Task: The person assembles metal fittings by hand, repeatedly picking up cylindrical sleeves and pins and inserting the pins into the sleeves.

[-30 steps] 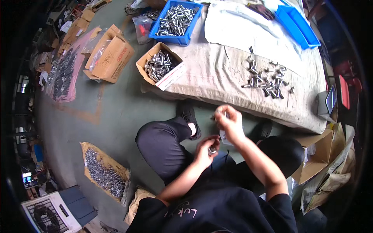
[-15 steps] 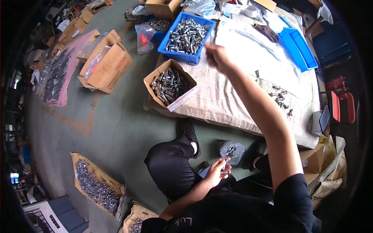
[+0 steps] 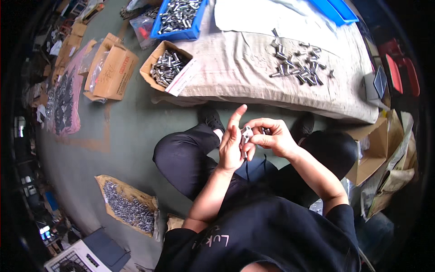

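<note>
My left hand point(image 3: 232, 147) is above my lap, forefinger stretched upward, with a small silvery metal fitting point(image 3: 246, 134) held at its palm side. From the right, my right hand point(image 3: 275, 137) pinches that same fitting between thumb and fingers. Another small metal piece point(image 3: 266, 131) shows within the right hand's curled fingers; its exact shape is partly hidden. On the cloth-covered table point(image 3: 235, 68) ahead lie several loose metal pieces point(image 3: 301, 68) like short bolts or pins.
At the table's left stand a cardboard box point(image 3: 146, 70) and a blue bin point(image 3: 195, 32), both full of metal pieces. Another blue bin point(image 3: 337, 11) is at the far right. An open carton point(image 3: 115, 72) and a tray of small parts point(image 3: 104, 188) sit on the floor.
My right hand has come back from beside the blue bin to meet my left hand above my lap. The view has shifted, and more loose pieces show on the cloth.
</note>
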Demonstrator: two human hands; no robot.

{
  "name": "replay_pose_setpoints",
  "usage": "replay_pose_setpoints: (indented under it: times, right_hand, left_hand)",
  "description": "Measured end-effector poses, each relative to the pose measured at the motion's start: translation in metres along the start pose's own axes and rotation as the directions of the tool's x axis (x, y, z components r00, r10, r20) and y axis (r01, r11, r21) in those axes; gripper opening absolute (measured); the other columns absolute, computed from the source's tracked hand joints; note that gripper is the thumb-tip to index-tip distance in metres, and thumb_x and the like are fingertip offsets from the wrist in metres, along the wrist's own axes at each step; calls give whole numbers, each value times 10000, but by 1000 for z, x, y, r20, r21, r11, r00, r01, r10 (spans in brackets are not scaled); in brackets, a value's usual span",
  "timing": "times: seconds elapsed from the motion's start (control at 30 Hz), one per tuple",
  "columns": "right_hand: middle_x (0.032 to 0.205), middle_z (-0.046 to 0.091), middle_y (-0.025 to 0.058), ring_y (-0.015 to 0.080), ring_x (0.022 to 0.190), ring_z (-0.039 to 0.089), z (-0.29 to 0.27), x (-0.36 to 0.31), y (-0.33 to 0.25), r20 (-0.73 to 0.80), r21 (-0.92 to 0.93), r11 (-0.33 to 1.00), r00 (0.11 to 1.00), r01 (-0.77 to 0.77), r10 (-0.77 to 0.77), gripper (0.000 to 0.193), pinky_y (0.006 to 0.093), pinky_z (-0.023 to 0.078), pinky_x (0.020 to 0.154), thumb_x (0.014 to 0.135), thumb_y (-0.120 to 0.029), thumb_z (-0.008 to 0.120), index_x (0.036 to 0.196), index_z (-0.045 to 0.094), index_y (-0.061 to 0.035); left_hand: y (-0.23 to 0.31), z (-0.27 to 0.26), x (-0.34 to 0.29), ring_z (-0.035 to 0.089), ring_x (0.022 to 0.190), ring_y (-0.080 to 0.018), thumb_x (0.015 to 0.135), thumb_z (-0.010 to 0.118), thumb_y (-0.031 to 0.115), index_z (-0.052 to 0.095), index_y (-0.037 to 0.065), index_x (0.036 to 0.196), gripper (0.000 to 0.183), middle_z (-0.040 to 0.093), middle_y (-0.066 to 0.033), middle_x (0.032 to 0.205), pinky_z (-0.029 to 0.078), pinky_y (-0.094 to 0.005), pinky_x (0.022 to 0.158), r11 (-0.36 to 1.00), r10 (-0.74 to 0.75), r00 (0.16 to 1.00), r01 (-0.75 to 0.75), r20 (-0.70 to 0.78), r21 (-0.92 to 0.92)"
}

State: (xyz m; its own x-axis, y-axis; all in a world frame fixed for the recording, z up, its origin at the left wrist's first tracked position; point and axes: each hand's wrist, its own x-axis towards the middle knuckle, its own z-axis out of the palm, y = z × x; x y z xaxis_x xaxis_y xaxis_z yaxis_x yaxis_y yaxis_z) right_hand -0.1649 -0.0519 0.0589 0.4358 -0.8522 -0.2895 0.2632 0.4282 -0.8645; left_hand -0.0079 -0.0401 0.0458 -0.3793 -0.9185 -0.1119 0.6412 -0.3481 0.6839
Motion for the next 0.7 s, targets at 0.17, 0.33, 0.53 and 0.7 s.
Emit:
replay_pose_setpoints:
  times: [0.17, 0.33, 0.53, 0.7]
  right_hand:
    - [686, 548, 10, 86, 587, 545, 10, -17, -10, 35, -24, 974, 974, 224, -223, 253, 216, 428, 532, 780, -38, 659, 1022, 605, 12]
    - [718, 605, 96, 201, 627, 656, 3, -35, -9, 85, 69, 961, 959, 267, -272, 179, 279, 535, 557, 824, 13, 584, 1001, 575, 42]
    - [778, 518, 47, 93, 588, 481, -6, -38, -4, -54, 257, 937, 972, 236, -230, 80, 210, 358, 464, 771, -47, 583, 812, 519, -22]
    - [687, 513, 15, 65, 561, 457, -7, -40, -4, 9, 261, 940, 974, 218, -228, 99, 195, 333, 475, 756, -46, 622, 775, 526, -32]
  left_hand:
    - [5, 26, -8, 356, 337, -78, 930, 333, 450, 137, 89, 1404, 627, 428, -3, 558, 300, -200, 296, 989, 10, 1000, -7, -16, 150]
    - [-6, 40, -8, 367, 331, -80, 938, 308, 443, 132, 56, 1400, 629, 436, -7, 539, 290, -197, 284, 964, 16, 999, -5, -39, 266]
    - [-9, 46, -10, 322, 310, -67, 862, 224, 632, 141, 37, 1392, 801, 393, -1, 462, 286, -193, 283, 896, 64, 997, -37, -46, 443]
    - [-5, 42, -13, 328, 334, -49, 843, 273, 641, 107, 1, 1383, 853, 390, 10, 449, 299, -176, 329, 870, 160, 987, -130, -24, 476]
